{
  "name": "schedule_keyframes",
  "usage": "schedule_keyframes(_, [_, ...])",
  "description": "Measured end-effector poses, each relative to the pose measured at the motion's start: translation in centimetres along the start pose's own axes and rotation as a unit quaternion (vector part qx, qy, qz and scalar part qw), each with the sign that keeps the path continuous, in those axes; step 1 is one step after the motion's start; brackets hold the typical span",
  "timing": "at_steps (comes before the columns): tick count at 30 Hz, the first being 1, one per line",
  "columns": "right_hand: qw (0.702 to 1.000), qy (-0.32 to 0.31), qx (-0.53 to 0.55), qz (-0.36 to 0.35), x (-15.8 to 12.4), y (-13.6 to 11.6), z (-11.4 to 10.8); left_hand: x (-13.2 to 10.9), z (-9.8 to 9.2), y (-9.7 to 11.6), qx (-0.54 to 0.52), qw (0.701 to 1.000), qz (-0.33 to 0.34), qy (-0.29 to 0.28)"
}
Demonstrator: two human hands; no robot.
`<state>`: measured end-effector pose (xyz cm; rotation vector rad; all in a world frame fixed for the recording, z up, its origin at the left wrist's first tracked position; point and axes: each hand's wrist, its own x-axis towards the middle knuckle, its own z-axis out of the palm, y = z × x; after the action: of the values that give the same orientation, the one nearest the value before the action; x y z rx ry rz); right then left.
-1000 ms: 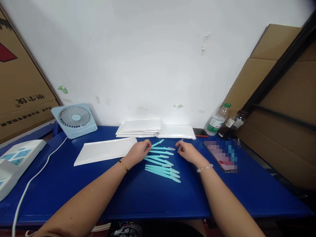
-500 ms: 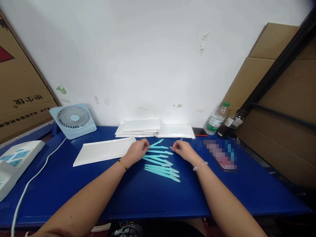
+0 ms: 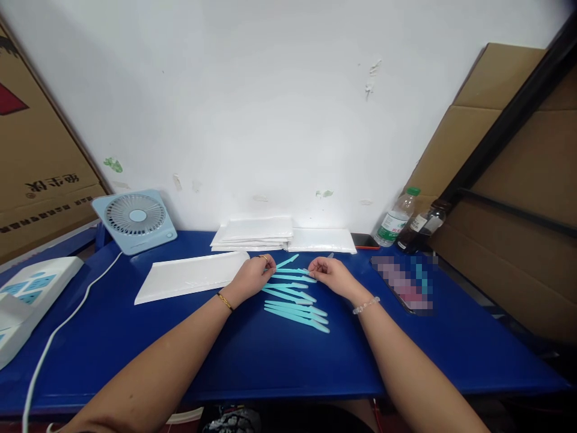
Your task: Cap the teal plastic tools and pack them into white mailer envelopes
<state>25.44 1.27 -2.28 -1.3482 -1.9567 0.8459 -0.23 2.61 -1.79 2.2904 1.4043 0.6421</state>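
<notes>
Blue table (image 3: 135, 337): teal sticks (image 3: 295, 304) lie crosswise.

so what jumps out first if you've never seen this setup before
The fan of teal plastic sticks spread mid-table on the bright blue table draws the eye first, with the left hand and right hand meeting at its far end, fingertips on the topmost sticks. Behind them, white packets are stacked against the wall, and a small pale blue fan stands at the far left.

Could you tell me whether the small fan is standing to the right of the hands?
No, the fan stands left of both hands.
</notes>
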Motion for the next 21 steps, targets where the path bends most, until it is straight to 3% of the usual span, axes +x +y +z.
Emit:
schedule_keyframes(6, [0.998,-0.059,-0.005,-0.012,-0.3,0.1,-0.7,-0.3,-0.2,0.4,-0.028,0.999,0.026,-0.035])
schedule_keyframes(9, [0.994,0.054,-0.099,-0.002,0.1,2.1,-2.0,0.0,-0.1,0.1,-0.01,1.0,0.011,-0.002])
schedule_keyframes(11, [0.973,0.141,-0.184,-0.009,0.5,3.6,-2.8,0.4,0.2,-0.3,0.02,1.0,0.008,0.02])
schedule_keyframes(12, [0.964,0.155,-0.214,-0.014,0.7,4.2,-3.0,0.6,0.4,-0.5,0.034,0.999,0.009,0.026])
schedule_keyframes(15, [0.954,0.13,-0.269,-0.009,1.1,5.2,-2.9,1.1,1.0,-1.2,0.067,0.997,0.022,0.027])
schedule_keyframes(21, [0.944,0.08,-0.313,0.061,1.1,4.3,-2.1,1.0,0.8,-0.8,0.136,0.99,0.047,-0.015])
